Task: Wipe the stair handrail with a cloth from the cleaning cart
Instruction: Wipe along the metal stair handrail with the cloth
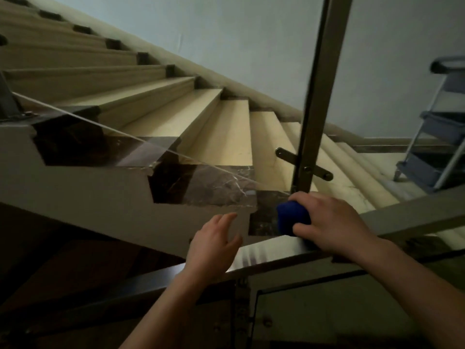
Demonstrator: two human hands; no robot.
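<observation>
- The left hand (214, 244) is at the flat brushed-metal stair handrail (266, 250), its fingers (227, 217) apart and relaxed, holding nothing; whether it touches the rail cannot be told.
- Just beyond, the bunched dark blue cloth (293, 217) lies on the rail. The right hand (334, 222) clamps it between thumb and curled fingers, and the free wad pokes toward the left hand.
- The cloth looks soft, light and squashable, so it is best held bunched under the palm. The rail looks stiff and slick.
- Farther off are 1 upright metal post (319, 96), beige stone stairs (226, 132) and a grey tiered cleaning cart (440, 137).
</observation>
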